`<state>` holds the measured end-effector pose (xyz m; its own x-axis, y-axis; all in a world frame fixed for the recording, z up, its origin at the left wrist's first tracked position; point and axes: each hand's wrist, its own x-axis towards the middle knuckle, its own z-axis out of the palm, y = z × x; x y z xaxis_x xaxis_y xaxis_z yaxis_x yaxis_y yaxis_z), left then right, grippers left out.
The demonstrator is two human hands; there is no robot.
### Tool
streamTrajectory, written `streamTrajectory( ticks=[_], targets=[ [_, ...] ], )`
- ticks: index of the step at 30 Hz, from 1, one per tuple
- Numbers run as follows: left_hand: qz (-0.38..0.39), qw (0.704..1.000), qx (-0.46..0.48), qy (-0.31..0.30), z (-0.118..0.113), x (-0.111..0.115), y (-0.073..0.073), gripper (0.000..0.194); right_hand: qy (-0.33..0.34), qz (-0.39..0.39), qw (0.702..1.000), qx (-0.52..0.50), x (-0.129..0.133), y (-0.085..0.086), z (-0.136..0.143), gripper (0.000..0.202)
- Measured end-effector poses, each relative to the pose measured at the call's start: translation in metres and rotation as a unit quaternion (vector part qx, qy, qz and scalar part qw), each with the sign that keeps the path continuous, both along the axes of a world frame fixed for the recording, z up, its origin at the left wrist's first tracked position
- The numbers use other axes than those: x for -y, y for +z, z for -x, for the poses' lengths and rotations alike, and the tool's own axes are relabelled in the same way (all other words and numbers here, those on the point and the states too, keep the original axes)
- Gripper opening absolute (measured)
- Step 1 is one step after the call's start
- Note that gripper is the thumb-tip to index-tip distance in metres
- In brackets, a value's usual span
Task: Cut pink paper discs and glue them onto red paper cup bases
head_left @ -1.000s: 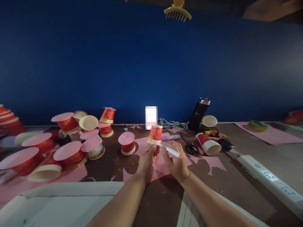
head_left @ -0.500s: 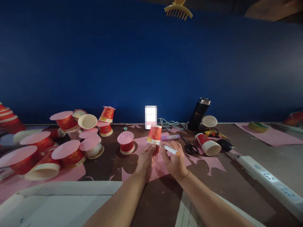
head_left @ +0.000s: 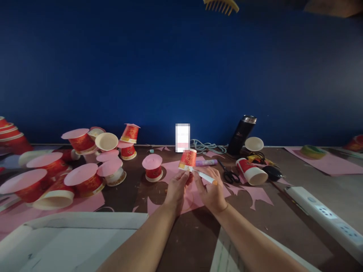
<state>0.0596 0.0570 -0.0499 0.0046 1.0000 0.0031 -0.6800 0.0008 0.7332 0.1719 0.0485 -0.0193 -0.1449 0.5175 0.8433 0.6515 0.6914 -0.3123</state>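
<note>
Between the fingertips of my left hand [head_left: 177, 190] is the lower rim of a red paper cup [head_left: 187, 158], held upside down above the table. My right hand [head_left: 211, 190] grips a white marker [head_left: 207, 177] with an orange end. Its other end points at the cup's cream rim; whether it touches, I cannot tell. Below both hands lies pink paper [head_left: 170, 169] with cut edges. Just behind the right hand rests a purple tube [head_left: 205, 163], partly hidden. To the left stands a red cup [head_left: 153, 173] topped with a pink paper disc [head_left: 152, 161].
Several disc-topped cups [head_left: 82, 180] crowd the left side. Black scissors [head_left: 230, 175], a tipped cup [head_left: 252, 172] and a leaning black flask [head_left: 241, 136] are on the right. A power strip [head_left: 326, 215] lies at far right, a white box [head_left: 85, 219] at front left. A lit phone [head_left: 182, 136] stands behind.
The view has shifted slightly, so everything sits a little to the right and higher. Both hands keep their hold on the cup and the marker, almost unmoved.
</note>
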Motion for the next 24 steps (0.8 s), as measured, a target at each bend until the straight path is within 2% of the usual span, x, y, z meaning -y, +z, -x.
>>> streamTrajectory(
  ticks=[8,14,19,24],
  targets=[
    [0.012,1.000,-0.003,0.006,-0.0007,0.0006,0.0021,0.023,-0.010,-0.005,1.000,-0.020,0.0034,0.0039,0.0002,0.018],
    [-0.004,1.000,-0.026,-0.002,0.0005,0.0010,0.0012,0.019,0.005,0.007,1.000,0.010,0.0022,0.0005,0.0009,0.018],
    [-0.010,0.998,-0.054,0.002,0.0014,-0.0002,-0.0026,0.019,-0.023,0.011,1.000,0.012,0.0018,-0.0007,0.0010,0.016],
    [0.011,0.999,-0.035,0.017,0.0011,0.0011,-0.0015,0.019,-0.025,0.016,1.000,0.001,0.0032,0.0002,0.0015,0.016]
  ],
)
